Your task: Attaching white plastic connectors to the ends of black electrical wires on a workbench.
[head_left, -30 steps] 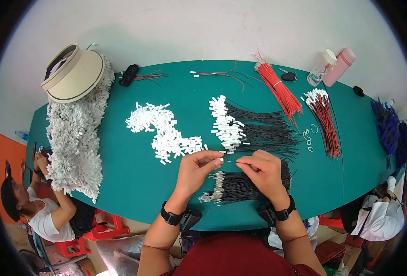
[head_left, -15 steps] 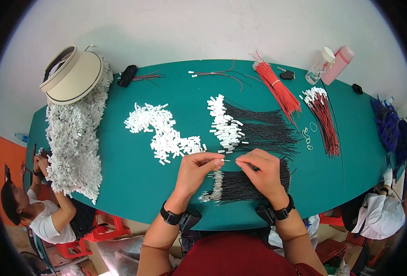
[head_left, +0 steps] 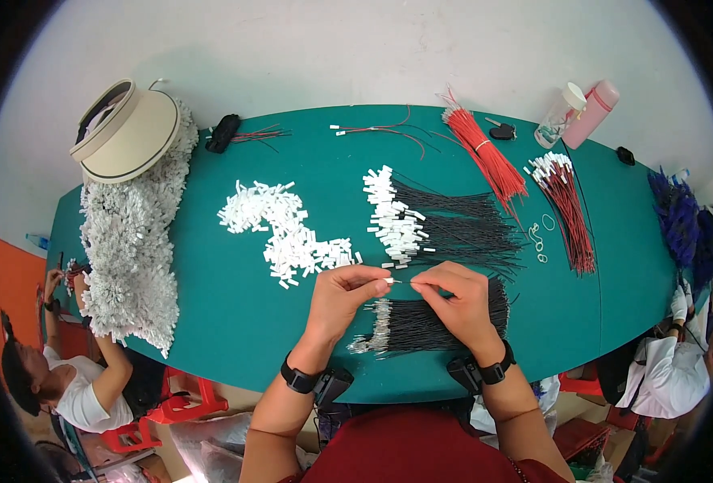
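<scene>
Between thumb and finger, my left hand (head_left: 343, 298) pinches a small white connector housing (head_left: 389, 280). My right hand (head_left: 458, 296) pinches a thin black wire (head_left: 406, 282), whose metal end points at the housing; whether the tip is inside is too small to tell. Under and beside my right hand lies a bundle of black wires (head_left: 421, 326) with silvery terminals at its left end. Just beyond my hands rest black wires (head_left: 461, 221) fitted with white housings (head_left: 396, 229). A pile of loose white housings (head_left: 280, 233) spreads to the left of them.
A red wire bundle (head_left: 485, 157), red wires with white housings (head_left: 562, 209), rubber bands (head_left: 538, 241), a key (head_left: 502, 130) and two bottles (head_left: 562, 114) lie rightward. Left are white bundles (head_left: 131, 249) under a visor hat (head_left: 127, 133). Other people sit at both sides.
My right hand has shifted very slightly left, toward the left hand. The people at both sides have moved their arms. The things on the table lie as before.
</scene>
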Motion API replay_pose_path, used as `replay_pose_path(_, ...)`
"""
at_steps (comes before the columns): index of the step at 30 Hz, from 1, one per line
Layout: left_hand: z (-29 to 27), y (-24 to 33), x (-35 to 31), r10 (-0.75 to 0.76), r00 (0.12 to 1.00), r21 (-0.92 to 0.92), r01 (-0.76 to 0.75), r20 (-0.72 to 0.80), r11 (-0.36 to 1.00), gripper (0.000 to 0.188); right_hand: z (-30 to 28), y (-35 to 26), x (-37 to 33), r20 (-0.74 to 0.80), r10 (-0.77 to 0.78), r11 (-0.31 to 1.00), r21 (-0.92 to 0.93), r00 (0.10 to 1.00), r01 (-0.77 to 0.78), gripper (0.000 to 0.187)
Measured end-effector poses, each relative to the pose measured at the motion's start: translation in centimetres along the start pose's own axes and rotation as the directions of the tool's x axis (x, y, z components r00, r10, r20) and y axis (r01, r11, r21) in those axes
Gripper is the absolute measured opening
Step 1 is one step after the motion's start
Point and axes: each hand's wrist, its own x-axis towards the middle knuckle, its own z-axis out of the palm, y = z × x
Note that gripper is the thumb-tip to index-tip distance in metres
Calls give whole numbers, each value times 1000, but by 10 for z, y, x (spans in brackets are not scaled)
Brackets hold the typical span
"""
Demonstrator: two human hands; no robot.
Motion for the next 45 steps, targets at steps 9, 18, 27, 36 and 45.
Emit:
replay_pose_path(9, 1, -2, 0, -18, 1000, 2, 18, 24, 1000, 14, 4, -1, -2, 8, -7, 1000, 8, 1000, 7, 10)
replay_pose_path(18, 4, -5, 0, -53, 998, -10, 53, 30, 999, 14, 8, 0, -4, -11, -20, 1000, -4, 1000, 20, 10)
replay_pose_path(27, 6, -8, -1, -68, 996, -8, 69, 51, 998, 15, 10, 7, -5, -9, -40, 999, -11, 999, 40, 9)
replay_pose_path(36, -2, -4, 1, -35, 996, 63, 30, 86, 998, 16, 0, -1, 1, 113, 93, 996, -8, 989, -92, 8)
replay_pose_path(45, -18, 7, 7, 511, 859, 840, -250, -36, 481, 23, -31, 7, 28, -159, -269, 798, -589, 950, 127, 15)
